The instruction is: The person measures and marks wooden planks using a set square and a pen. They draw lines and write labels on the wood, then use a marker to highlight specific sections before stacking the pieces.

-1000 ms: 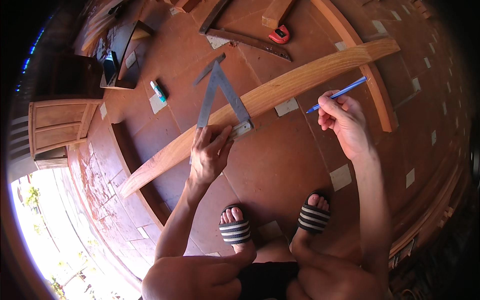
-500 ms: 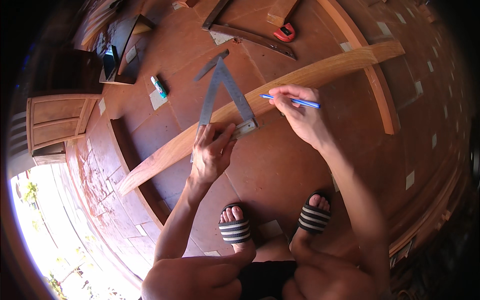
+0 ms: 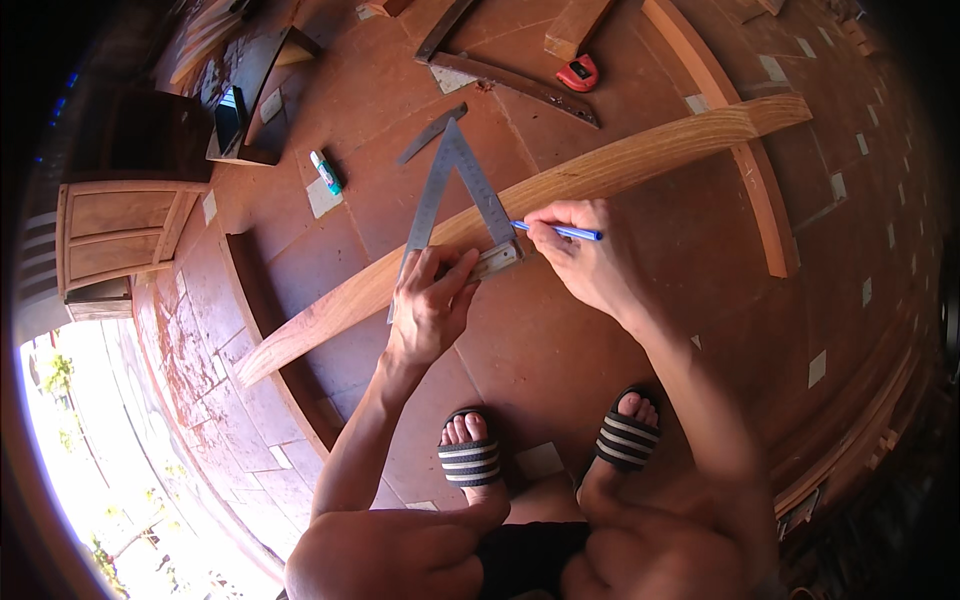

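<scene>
A long wooden board (image 3: pixel 640 165) lies slantwise before me, propped across two other timbers. On its near part rests a metal triangular set square (image 3: pixel 472 181). My left hand (image 3: pixel 430 300) is closed on the square's near side, pressing its thick base along the board's near edge. A blue pen (image 3: pixel 575 233) is pinched in my right hand (image 3: pixel 585 255), its tip at the right corner of the square, by the board's edge. Whether the tip touches the wood I cannot tell.
Timbers support the board at right (image 3: pixel 765 205) and left (image 3: pixel 265 320). Beyond it lie a red tape measure (image 3: pixel 578 73), a dark angled wooden frame (image 3: pixel 510 85), a thin metal strip (image 3: pixel 432 133) and a white-and-teal tube (image 3: pixel 326 172). A phone (image 3: pixel 230 117) leans at far left.
My right hand has moved left and slightly down, bringing the pen tip to the square's right corner. My left hand still holds the square on the board.
</scene>
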The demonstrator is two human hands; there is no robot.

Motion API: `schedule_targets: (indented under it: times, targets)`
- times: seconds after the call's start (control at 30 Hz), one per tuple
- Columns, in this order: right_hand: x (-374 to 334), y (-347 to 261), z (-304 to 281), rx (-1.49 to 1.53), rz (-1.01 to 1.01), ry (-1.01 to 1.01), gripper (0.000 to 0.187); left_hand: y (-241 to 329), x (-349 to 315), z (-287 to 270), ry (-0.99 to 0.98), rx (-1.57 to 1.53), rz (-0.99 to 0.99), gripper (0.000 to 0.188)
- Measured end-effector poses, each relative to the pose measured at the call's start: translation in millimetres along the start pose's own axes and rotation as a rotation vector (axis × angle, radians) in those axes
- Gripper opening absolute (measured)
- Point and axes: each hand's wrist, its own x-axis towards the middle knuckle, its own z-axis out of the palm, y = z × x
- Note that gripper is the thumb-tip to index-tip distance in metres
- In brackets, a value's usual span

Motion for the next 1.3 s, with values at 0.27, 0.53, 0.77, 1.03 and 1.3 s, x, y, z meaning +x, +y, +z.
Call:
schedule_targets:
  times: [0.27, 0.53, 0.77, 1.03, 1.3]
  targets:
    - [-35.5, 4.6, -25.7, -0.027, 0.088, -0.024, 0.017, 8.0, 6.4, 3.8, 0.028, 0.031, 0.016, 0.044]
    - [-45.2, 29.7, -46.9, 0.112, 0.181, 0.058, 0.021, 22.3, 27.9, 23.5, 0.006, 0.039, 0.048, 0.047]
    - [-47.7, 39.9, -48.0, 0.13, 0.214, 0.076, 0.024, 24.6, 31.5, 26.8, -0.002, 0.026, 0.04, 0.046]
    - [-49.4, 42.8, -50.3, 0.243, 0.22, 0.102, 0.024, 24.3, 31.3, 25.8, -0.027, 0.027, 0.021, 0.045]
    - [-32.3, 32.2, -54.3, 0.316, 0.169, 0.13, 0.026, 23.2, 30.7, 27.3, -0.016, 0.01, 0.017, 0.045]
